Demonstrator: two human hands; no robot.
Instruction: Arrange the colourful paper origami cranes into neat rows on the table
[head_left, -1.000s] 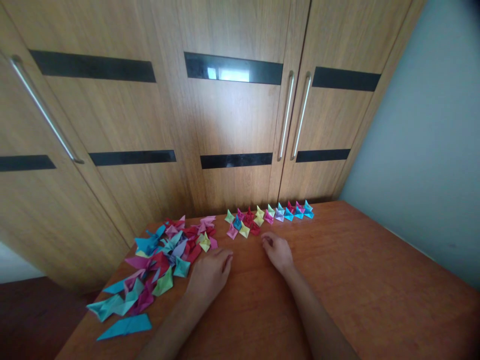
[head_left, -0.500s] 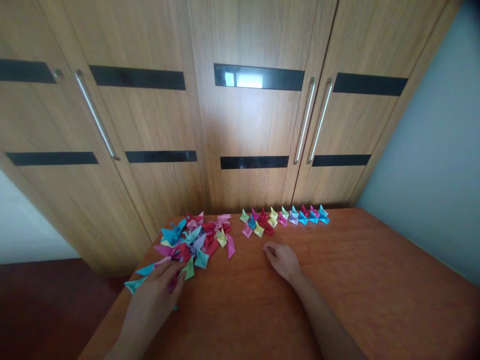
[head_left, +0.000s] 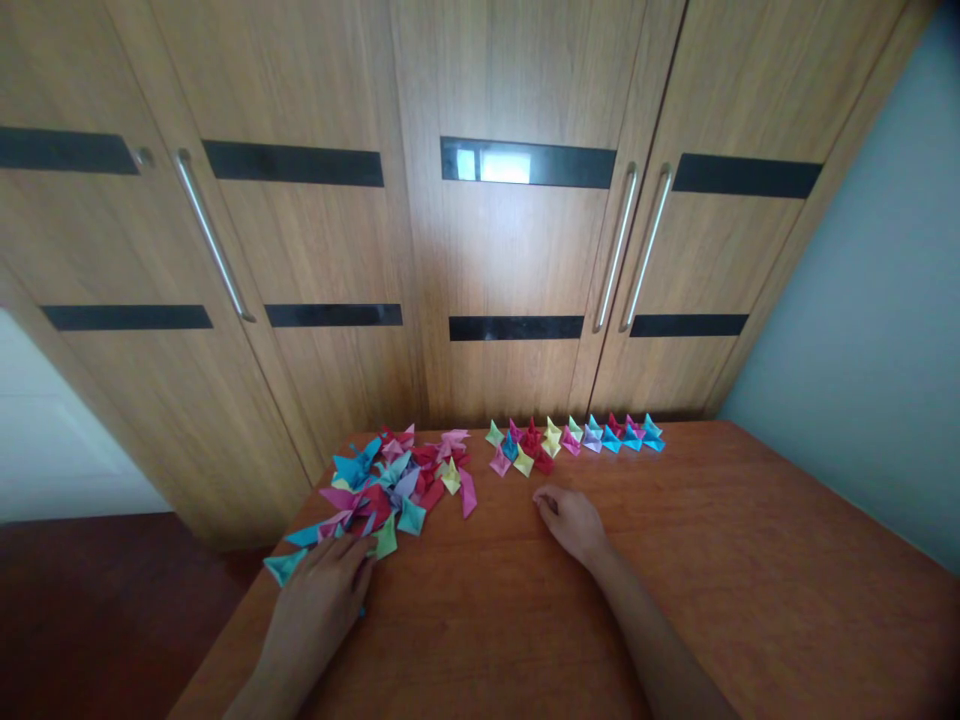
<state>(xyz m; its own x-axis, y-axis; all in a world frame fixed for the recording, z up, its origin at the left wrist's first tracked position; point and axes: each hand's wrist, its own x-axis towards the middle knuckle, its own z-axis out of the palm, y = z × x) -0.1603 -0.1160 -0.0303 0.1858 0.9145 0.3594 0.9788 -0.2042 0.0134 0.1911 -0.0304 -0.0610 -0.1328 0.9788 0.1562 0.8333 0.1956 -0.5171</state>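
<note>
Many folded paper pieces [head_left: 552, 436] lie on the reddish-brown table [head_left: 750, 560], and from where I stand they make 2 groups. Along the far edge, below the wooden wardrobe [head_left: 517, 380], neat rows [head_left: 592, 437] sit with their points up, 2 deep at the right end and about 3 deep at the left. I'd call that the done part. What looks left is the loose pile [head_left: 406, 485] beside them, where pink, red, blue and lavender pieces overlap in no order. I'd guess it holds at least as many as the rows, so the work seems well short of finished.

The left hand [head_left: 324, 595] is laid over the pile's near edge, palm down, fingers bent and close together. Its back hides what is beneath, so I can't tell whether it has hold of anything. A green piece [head_left: 385, 540] shows right at its fingertips, a teal piece [head_left: 283, 567] just beside its knuckles. The right hand [head_left: 571, 522] rests on the table in front of the rows, curled into a loose fist, with no paper showing in it.
</note>
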